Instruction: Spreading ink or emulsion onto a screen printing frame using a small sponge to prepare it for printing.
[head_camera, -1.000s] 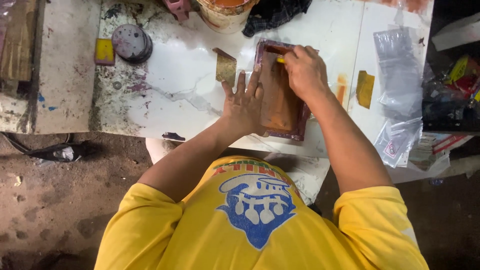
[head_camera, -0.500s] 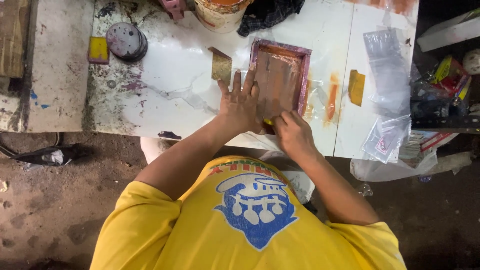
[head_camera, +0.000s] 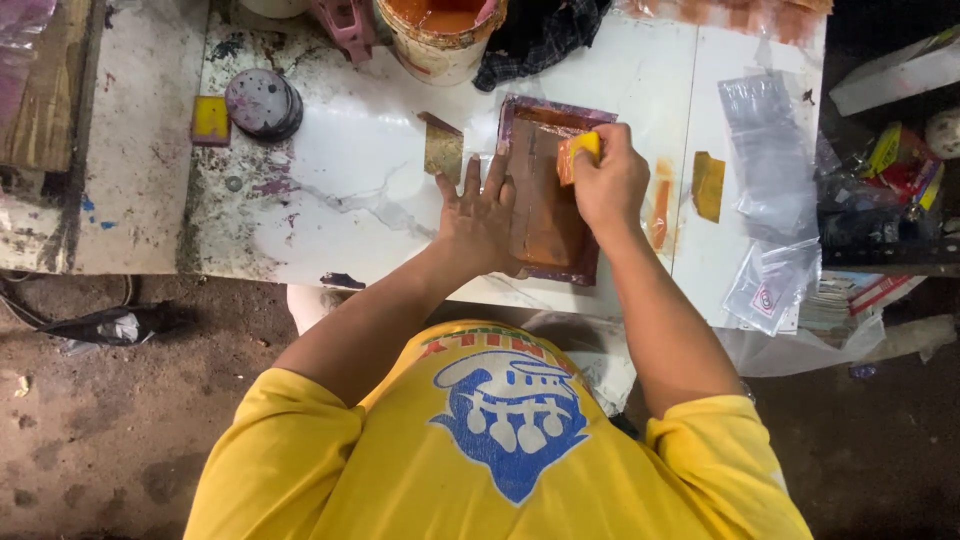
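Observation:
A small rectangular printing frame (head_camera: 548, 215) with an orange-stained screen and purple edge lies on the white marble-like table (head_camera: 340, 200). My left hand (head_camera: 480, 215) lies flat with fingers spread on the frame's left edge, pressing it down. My right hand (head_camera: 605, 180) grips a small yellow squeegee block (head_camera: 578, 150) at the frame's far end, on the screen. A yellow-stained card (head_camera: 441, 148) lies just left of the frame.
A bucket of orange ink (head_camera: 440, 30) stands at the table's far edge beside a dark cloth (head_camera: 540, 30). Clear plastic bags (head_camera: 775, 190) lie at the right, a yellow scrap (head_camera: 708, 185) near them. A round grey lid (head_camera: 262, 103) and yellow block (head_camera: 210, 118) sit left.
My right hand went from the frame's far end down to its near edge, then back up to the far end with the squeegee. My left hand stayed flat on the frame's left side.

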